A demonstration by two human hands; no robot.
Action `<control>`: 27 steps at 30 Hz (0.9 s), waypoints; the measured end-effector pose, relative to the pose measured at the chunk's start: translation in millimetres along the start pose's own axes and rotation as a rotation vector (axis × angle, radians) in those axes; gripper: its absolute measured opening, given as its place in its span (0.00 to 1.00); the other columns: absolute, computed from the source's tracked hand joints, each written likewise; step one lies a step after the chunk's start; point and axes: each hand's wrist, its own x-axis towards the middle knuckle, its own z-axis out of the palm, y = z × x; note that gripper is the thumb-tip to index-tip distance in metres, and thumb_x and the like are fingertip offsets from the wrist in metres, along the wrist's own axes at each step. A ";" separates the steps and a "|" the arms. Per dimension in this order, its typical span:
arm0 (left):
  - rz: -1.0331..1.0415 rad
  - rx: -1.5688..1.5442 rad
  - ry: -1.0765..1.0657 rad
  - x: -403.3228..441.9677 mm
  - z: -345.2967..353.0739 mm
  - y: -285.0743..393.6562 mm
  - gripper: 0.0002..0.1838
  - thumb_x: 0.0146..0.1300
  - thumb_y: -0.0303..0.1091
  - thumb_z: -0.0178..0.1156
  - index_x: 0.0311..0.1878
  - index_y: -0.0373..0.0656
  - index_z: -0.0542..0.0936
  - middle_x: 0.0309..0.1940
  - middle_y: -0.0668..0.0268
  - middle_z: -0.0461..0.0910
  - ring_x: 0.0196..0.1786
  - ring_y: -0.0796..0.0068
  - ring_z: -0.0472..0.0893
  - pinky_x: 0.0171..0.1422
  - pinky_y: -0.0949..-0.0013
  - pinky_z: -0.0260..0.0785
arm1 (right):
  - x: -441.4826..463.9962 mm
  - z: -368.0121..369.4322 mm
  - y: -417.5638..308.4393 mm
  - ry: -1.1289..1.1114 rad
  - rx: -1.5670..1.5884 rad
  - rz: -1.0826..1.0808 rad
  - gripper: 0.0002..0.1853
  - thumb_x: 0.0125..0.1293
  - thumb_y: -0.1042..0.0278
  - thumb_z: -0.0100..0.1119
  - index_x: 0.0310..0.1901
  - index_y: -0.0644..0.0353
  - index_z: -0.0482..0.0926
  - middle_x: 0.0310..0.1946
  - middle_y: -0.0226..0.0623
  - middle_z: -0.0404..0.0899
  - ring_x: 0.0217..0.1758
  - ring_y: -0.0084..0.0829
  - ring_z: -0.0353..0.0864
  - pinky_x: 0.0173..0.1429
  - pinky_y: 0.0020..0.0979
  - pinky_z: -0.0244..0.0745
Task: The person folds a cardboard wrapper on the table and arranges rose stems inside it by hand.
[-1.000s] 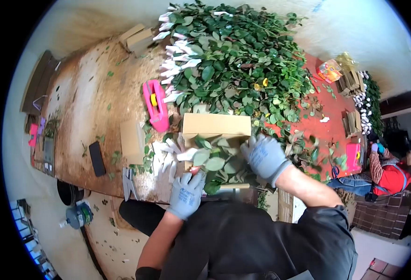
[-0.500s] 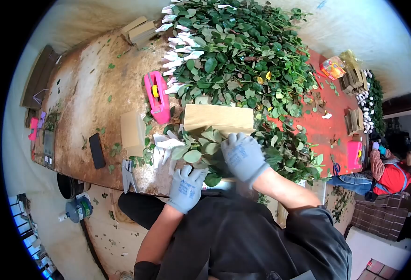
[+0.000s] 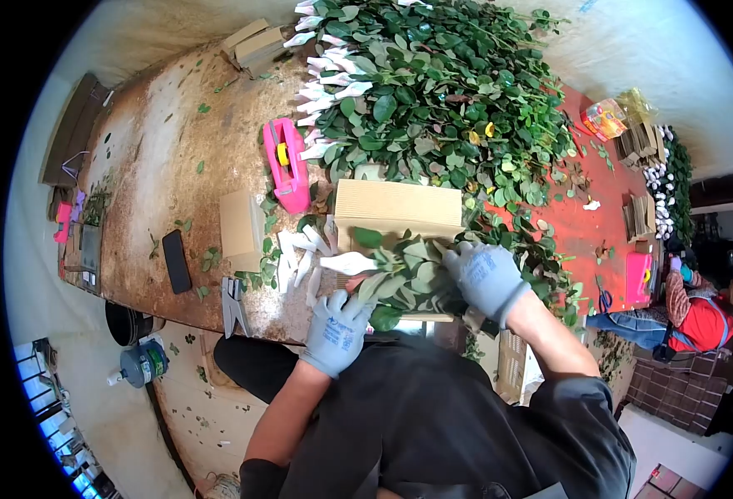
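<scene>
My left hand (image 3: 336, 333), in a grey glove, is at the table's near edge, its fingers loosely bent and slightly apart beside the leaves. Just above it lies a white-wrapped flower bud (image 3: 349, 264) on a leafy stem, probably a rose. My right hand (image 3: 487, 279), gloved the same way, closes around the leafy stems (image 3: 416, 274); its fingertips are partly hidden by foliage. Behind the stems stands a folded piece of corrugated cardboard (image 3: 397, 204). Several loose white-wrapped buds or sleeves (image 3: 292, 249) lie to the left.
A large heap of leafy stems (image 3: 441, 108) with white-wrapped heads fills the back. On the left are a pink tape dispenser (image 3: 287, 170), a flat cardboard piece (image 3: 240, 224), a phone (image 3: 176, 262) and a stapler-like metal tool (image 3: 233, 308). A co-worker (image 3: 703, 316) is at far right.
My right hand has moved right, with the leafy stems shifting that way. The white-wrapped bud now shows in front of the cardboard. My left hand has moved slightly right.
</scene>
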 end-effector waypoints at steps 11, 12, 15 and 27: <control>0.005 -0.020 0.071 2.6 2.9 0.9 0.20 0.60 0.31 0.59 0.56 0.45 0.85 0.56 0.71 0.80 0.50 0.66 0.73 0.48 0.60 0.67 | 13.8 -7.6 -35.1 0.337 0.164 -0.025 0.10 0.69 0.65 0.58 0.49 0.54 0.78 0.41 0.39 0.81 0.45 0.39 0.86 0.41 0.40 0.83; 0.008 -0.025 0.075 2.2 3.6 1.3 0.20 0.60 0.31 0.59 0.56 0.45 0.85 0.56 0.71 0.80 0.50 0.67 0.73 0.48 0.59 0.66 | 23.4 -6.5 -44.4 0.379 0.195 -0.065 0.09 0.69 0.65 0.57 0.49 0.54 0.78 0.41 0.39 0.81 0.44 0.39 0.86 0.41 0.40 0.83; 0.015 -0.010 0.083 2.3 3.3 0.8 0.20 0.60 0.31 0.59 0.56 0.45 0.85 0.57 0.71 0.80 0.50 0.67 0.74 0.48 0.60 0.66 | 65.3 33.1 -59.8 0.296 0.134 -0.104 0.11 0.69 0.61 0.61 0.48 0.54 0.77 0.37 0.39 0.80 0.42 0.41 0.86 0.39 0.42 0.81; -0.100 -0.208 0.087 32.5 -47.9 -26.2 0.18 0.58 0.32 0.68 0.53 0.41 0.84 0.49 0.60 0.81 0.54 0.53 0.78 0.66 0.51 0.69 | 69.8 37.9 -55.8 0.089 0.255 -0.234 0.19 0.67 0.62 0.61 0.58 0.52 0.73 0.47 0.42 0.81 0.49 0.44 0.86 0.45 0.46 0.80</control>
